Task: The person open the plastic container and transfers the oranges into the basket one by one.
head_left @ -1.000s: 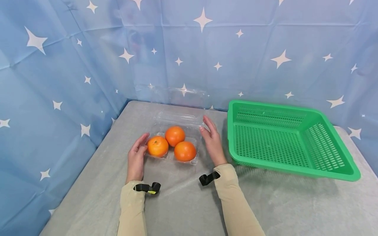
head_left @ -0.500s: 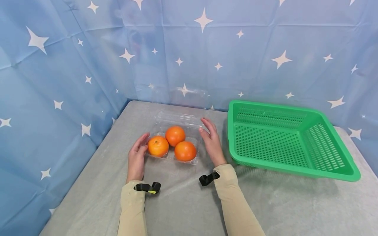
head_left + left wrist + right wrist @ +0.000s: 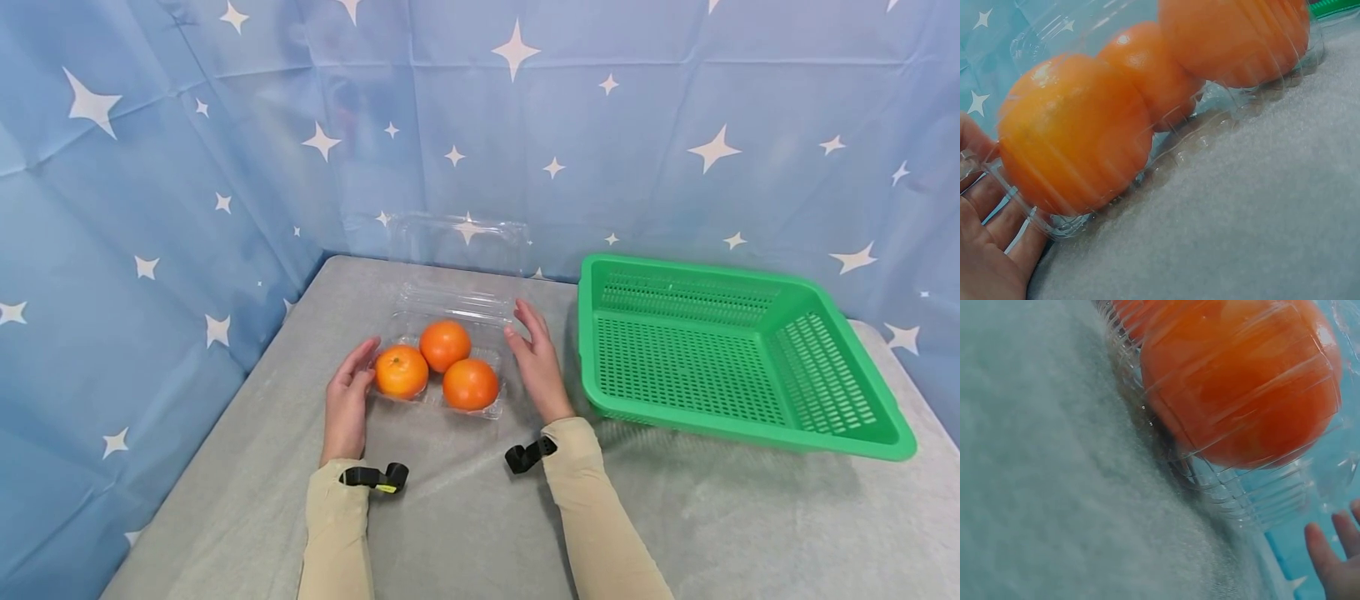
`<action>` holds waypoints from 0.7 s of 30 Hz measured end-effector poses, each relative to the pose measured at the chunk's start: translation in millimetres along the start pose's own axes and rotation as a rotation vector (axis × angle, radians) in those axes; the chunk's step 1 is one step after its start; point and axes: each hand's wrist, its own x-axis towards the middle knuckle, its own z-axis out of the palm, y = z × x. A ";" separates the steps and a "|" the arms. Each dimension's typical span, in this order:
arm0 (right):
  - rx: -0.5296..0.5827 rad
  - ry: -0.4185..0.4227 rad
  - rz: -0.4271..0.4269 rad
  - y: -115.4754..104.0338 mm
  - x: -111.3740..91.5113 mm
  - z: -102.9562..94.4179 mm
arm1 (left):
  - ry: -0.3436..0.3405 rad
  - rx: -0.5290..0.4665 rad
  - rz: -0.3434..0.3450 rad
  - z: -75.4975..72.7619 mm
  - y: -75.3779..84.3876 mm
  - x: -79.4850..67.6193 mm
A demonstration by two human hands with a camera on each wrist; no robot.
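Three oranges [image 3: 401,372] sit in a clear plastic clamshell box [image 3: 491,410], whose see-through lid [image 3: 459,223] stands raised at the back. At the box's left side is my left hand [image 3: 348,408], its thumb by the upper edge. The left wrist view shows the fingers [image 3: 997,212] of that hand lying fairly straight along the outside of the clear wall. My right hand [image 3: 538,367] is at the right side, thumb near the back right corner by the hinge. In the right wrist view its fingers [image 3: 1319,547] are spread, apart from the box wall.
A large green plastic basket [image 3: 697,429] with perforated walls stands to the right of the box. Grey cloth [image 3: 442,517] covers the table. Behind and to the left hangs a blue curtain [image 3: 187,275] with white stars, close to the table's edge.
The lid's top edge shows slightly higher now than before. My right hand has shifted a little to the left at the box's corner. The left hand and the oranges stay put.
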 end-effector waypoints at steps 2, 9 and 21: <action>0.002 -0.007 0.004 -2.5 -0.4 0.1 | 0.001 -0.001 -0.002 -0.2 0.1 -0.2; 0.000 -0.018 0.005 -23.7 -6.7 4.0 | 0.006 0.004 -0.006 -0.3 -0.5 0.0; -0.021 -0.026 0.008 -23.0 -8.3 5.1 | 0.000 0.000 0.010 0.1 1.1 -0.3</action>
